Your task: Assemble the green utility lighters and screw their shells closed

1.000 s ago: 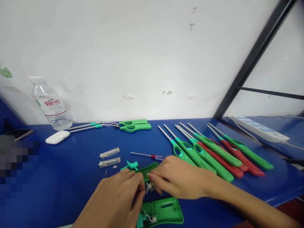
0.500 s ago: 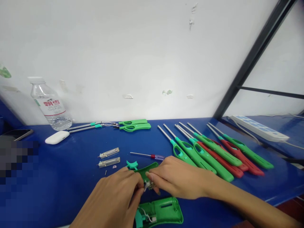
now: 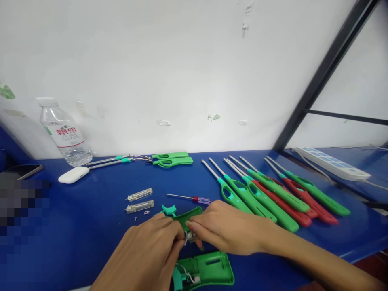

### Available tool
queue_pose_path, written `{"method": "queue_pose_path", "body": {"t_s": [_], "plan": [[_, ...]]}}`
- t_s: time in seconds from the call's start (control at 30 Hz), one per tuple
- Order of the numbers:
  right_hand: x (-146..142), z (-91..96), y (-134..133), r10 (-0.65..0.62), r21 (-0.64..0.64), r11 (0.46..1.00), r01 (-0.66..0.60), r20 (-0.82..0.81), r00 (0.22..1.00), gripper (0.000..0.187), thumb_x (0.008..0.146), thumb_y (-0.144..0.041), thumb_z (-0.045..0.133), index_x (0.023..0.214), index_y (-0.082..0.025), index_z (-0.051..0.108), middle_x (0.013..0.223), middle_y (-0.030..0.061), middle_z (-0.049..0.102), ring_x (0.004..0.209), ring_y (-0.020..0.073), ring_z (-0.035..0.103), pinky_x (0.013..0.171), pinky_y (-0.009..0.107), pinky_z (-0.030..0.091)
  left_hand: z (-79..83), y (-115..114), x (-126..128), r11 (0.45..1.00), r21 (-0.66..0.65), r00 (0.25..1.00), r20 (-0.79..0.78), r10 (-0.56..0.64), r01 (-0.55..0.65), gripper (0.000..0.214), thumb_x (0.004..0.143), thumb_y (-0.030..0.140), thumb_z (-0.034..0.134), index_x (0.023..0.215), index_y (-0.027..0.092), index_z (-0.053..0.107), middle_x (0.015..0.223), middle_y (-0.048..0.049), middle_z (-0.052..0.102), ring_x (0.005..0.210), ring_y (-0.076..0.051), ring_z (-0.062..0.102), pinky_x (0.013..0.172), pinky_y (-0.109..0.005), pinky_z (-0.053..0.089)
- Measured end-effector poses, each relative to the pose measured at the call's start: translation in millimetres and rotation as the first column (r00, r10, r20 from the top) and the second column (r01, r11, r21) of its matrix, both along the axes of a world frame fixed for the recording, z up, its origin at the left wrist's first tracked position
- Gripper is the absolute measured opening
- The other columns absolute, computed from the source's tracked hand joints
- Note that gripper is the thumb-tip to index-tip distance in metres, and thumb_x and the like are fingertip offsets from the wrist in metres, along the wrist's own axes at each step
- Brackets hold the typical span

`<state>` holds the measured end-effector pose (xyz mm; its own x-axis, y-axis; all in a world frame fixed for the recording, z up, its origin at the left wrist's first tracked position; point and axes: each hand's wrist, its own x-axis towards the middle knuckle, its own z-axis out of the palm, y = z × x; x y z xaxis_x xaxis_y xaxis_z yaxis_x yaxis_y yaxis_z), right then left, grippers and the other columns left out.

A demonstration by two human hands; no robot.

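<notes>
My right hand [image 3: 222, 228] pinches a small clear lighter fuel tank [image 3: 191, 237] between thumb and fingers. My left hand [image 3: 151, 244] is closed against the tank's end, where a thin white wire [image 3: 185, 241] shows at its fingertips; the exact grip is partly hidden. Under and behind the fingers lies one green handle half [image 3: 194, 213], with a teal trigger [image 3: 169, 210] beside it. Nearer to me, an opened green handle half [image 3: 215, 270] holds a teal part [image 3: 178, 279] and a white wire; my left hand covers its left side.
Two clear fuel tanks [image 3: 139, 201], a small screw [image 3: 135, 220] and a screwdriver [image 3: 189, 198] lie ahead. Several long lighters [image 3: 269, 194] fill the right. Metal rods [image 3: 109, 163], green handles [image 3: 172, 159], an earbud case [image 3: 73, 175] and a bottle [image 3: 65, 135] line the wall.
</notes>
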<state>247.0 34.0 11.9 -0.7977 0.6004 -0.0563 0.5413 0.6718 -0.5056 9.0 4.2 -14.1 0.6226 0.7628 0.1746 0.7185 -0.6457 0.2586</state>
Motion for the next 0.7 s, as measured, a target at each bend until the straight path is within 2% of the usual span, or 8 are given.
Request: {"method": "queue_pose_path", "body": {"t_s": [0.13,0.27,0.43,0.7], "plan": [[-0.1,1.9,1.0,0.006,0.0,1.0,-0.006,0.014,1.0,0.052,0.12,-0.029,0.037,0.086,-0.02,0.076,0.094,0.0028,0.084,0.082,0.0196,0.077,0.088,0.029,0.052,-3.5,1.7,-2.4,1.0,-0.019,1.0,0.007,-0.014,0.014,0.037,0.106,0.018,0.043,0.094,0.028,0.076,0.093,-0.0003,0.08,0.087,-0.026,0.078,0.074,-0.036,0.055],[1.6,2.8,2.2,-0.006,0.015,1.0,0.005,0.026,1.0,0.052,0.12,-0.03,0.038,0.085,-0.021,0.075,0.089,0.0021,0.082,0.077,0.0193,0.075,0.085,0.03,0.05,-2.3,3.0,0.3,0.994,-0.097,0.998,0.045,0.053,-0.049,0.038,0.106,0.022,0.041,0.094,0.028,0.076,0.098,-0.0013,0.081,0.094,-0.026,0.078,0.082,-0.037,0.054],[2.1,5.1,1.2,-0.016,0.026,1.0,0.015,0.033,0.999,0.053,0.12,-0.032,0.037,0.084,-0.021,0.074,0.087,0.0015,0.082,0.075,0.019,0.074,0.083,0.03,0.049,3.2,-0.6,2.1,0.965,-0.227,0.991,-0.025,0.131,-0.134,0.038,0.108,0.026,0.041,0.094,0.027,0.076,0.1,-0.0019,0.081,0.097,-0.027,0.076,0.089,-0.04,0.054],[1.7,2.3,-0.1,-0.005,0.001,1.0,0.005,0.016,1.0,0.052,0.12,-0.032,0.036,0.088,-0.02,0.076,0.092,0.003,0.083,0.078,0.0193,0.075,0.086,0.03,0.051,3.9,-1.2,2.4,0.964,-0.211,0.987,-0.018,0.16,-0.16,0.036,0.107,0.026,0.044,0.09,0.03,0.076,0.095,0.0009,0.081,0.095,-0.026,0.076,0.086,-0.038,0.052]]}}
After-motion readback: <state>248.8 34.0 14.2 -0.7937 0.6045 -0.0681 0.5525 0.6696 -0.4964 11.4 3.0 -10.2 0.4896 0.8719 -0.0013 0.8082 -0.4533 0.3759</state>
